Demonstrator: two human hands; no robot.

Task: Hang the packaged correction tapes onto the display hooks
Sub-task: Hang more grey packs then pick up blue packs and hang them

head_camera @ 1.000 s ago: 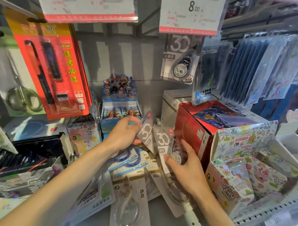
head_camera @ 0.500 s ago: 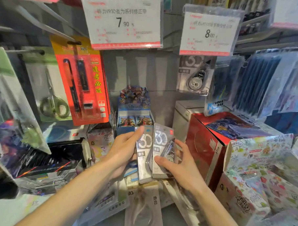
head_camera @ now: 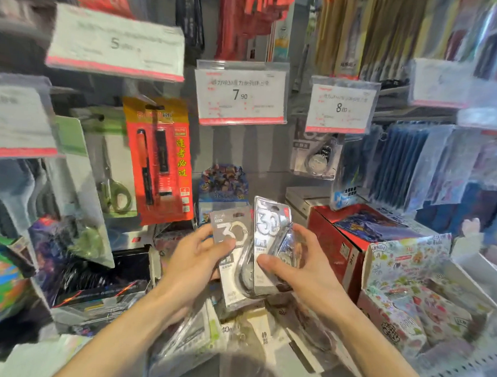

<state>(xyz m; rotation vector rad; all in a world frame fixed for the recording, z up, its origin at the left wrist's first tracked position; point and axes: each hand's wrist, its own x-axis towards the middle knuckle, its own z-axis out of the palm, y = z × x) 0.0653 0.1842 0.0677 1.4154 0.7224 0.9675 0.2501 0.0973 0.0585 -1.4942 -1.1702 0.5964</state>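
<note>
Left hand: my left hand (head_camera: 194, 257) gripped one grey packet (head_camera: 230, 244), thumb pressed across its front just below the big "30", fingers behind the card.
Right hand: my right hand (head_camera: 303, 266) clamped a second packet (head_camera: 268, 240), thumb on its lower front, fingers curled round its right edge.
Packets' look: I saw grey cards with a large pale "30" near the top and a clear plastic blister lower down; a rounded dark-edged tape shell showed through the blister between my two thumbs. The small print was too blurred for me to read.
Packets' place: I held both upright side by side, edges overlapping, in front of the shelf and below the 7.90 price tag (head_camera: 240, 95). The right one stood a little higher than the left.
Hanging packet: one matching packet (head_camera: 318, 157) hung under the 8.00 price tag (head_camera: 341, 107), up and to the right of my hands.
Shelf below: more packets (head_camera: 249, 339) lay flat under my wrists, marked "40m".
Left of hands: a red pen card (head_camera: 160, 159) hung beside packaged scissors (head_camera: 113, 193).
Right of hands: a red box (head_camera: 339, 243) sat just beside my right hand.
</note>
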